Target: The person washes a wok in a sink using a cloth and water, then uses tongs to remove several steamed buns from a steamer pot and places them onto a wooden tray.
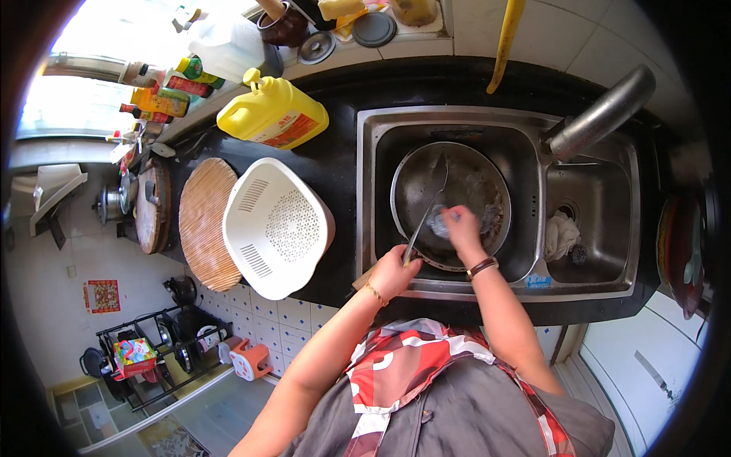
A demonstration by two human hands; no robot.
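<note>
In the larger basin of a steel double sink (365,188) lies a round metal pan (411,165) with dark residue on its inner right side. My left hand (397,269) is closed around the handle part of a long-handled metal spatula or ladle (425,220), whose far end reaches over the pan. A wooden handle end shows beside that hand. My right hand (464,227), slightly blurred, grips a silvery scrubber (438,221) above the pan, close to the metal utensil. The exact shape of the utensil's head is hard to tell.
A white plastic colander (327,228) and a round woven mat (207,223) lie left on the black counter. Behind them stands a yellow detergent jug (274,111). The faucet (602,117) arches near the smaller basin, which holds a white cloth (561,234) and a dark scouring ball (578,254).
</note>
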